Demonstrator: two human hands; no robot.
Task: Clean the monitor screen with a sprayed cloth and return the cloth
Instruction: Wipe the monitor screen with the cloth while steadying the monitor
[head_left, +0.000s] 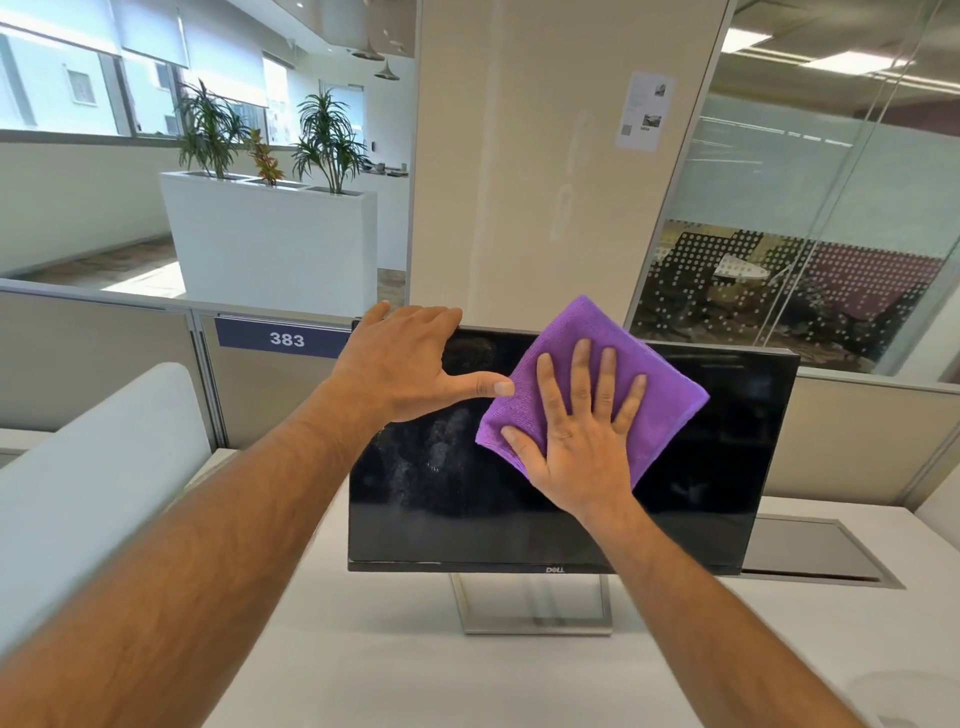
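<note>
The monitor (566, 457) stands upright on the table (415, 665), long axis running left to right, screen facing the person. The left hand (400, 364) grips its top left edge. The right hand (582, 431), fingers spread flat, presses the purple cloth (597, 332) against the screen, tilted like a diamond. Smudges lie below the left hand; partitions (104, 353) stand behind.

Right half of monitor screen (727, 441) open, nothing over it. Left hand (400, 364) hooked over top edge blocks upper-left corner. Surface (415, 665) in front bare, easy passage. Partition (130, 358) close behind monitor, tight back there. Stand (535, 608) blocks under-screen gap.
</note>
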